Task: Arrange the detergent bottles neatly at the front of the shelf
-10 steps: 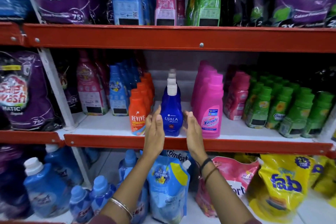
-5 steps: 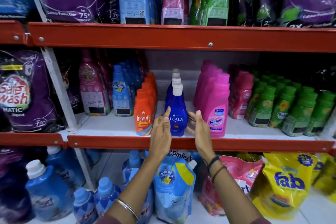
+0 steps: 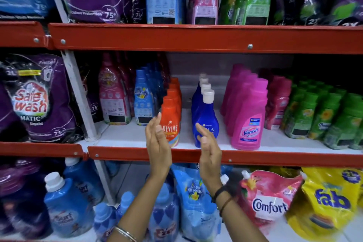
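Both hands were raised with palms facing and fingers spread, gripping nothing: the left hand overlapped the front orange Revive bottle, the right hand the front blue Ujala bottle. Both bottles stood near the red shelf edge. The next step, probably, was to cup the Revive row from both sides, slide it forward and keep labels facing out, level with the Vanish bottle.

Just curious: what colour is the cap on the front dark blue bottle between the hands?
White cap on the blue Ujala bottle, in the head view.

head view, near, facing shelf
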Tool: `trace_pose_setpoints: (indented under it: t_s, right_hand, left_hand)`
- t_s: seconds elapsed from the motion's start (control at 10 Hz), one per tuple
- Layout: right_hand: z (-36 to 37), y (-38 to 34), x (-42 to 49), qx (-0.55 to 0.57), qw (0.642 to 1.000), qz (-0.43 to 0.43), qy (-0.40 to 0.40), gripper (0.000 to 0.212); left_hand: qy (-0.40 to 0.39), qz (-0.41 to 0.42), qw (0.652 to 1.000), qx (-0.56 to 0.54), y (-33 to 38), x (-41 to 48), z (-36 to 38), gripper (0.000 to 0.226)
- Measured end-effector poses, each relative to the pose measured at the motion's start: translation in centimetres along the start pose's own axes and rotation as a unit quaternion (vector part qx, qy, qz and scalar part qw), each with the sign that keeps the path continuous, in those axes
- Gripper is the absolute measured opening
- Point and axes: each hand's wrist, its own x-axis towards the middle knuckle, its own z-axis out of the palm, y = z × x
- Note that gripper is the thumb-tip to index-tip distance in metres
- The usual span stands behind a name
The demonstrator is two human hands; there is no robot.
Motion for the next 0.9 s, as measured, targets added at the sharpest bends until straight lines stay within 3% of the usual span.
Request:
trace_pose_setpoints:
  t_s: [0.1, 0.2, 0.4, 0.7, 0.9]
  right_hand:
    - [3.0, 0.2, 0.1, 0.003, 0.994, 0.089, -0.07, 0.064]
    - [4.9, 0.0, 0.8, 0.016, 0.988, 0.142, -0.062, 0.086]
    - [5.5, 0.2, 1.4, 0.042, 0.985, 0.161, -0.033, 0.055]
    - [5.6, 0.2, 1.3, 0.043, 0.985, 0.168, -0.005, 0.064]
    - [4.9, -1.0, 0.9, 0.066, 0.985, 0.158, -0.007, 0.043]
  left_hand:
    - [-0.048, -0.045, 0.998, 0.019, -0.8, 1.1, -0.9, 0.06]
    - [-0.088, -0.054, 0.995, 0.012, -0.9, 1.8, -1.3, 0.058]
    - [-0.125, -0.067, 0.99, -0.002, -0.3, 1.9, -1.8, 0.046]
    - [-0.149, -0.059, 0.987, 0.001, -1.0, 2.1, -1.8, 0.053]
    - [-0.158, -0.025, 0.987, 0.014, -0.7, 2.0, -2.3, 0.069]
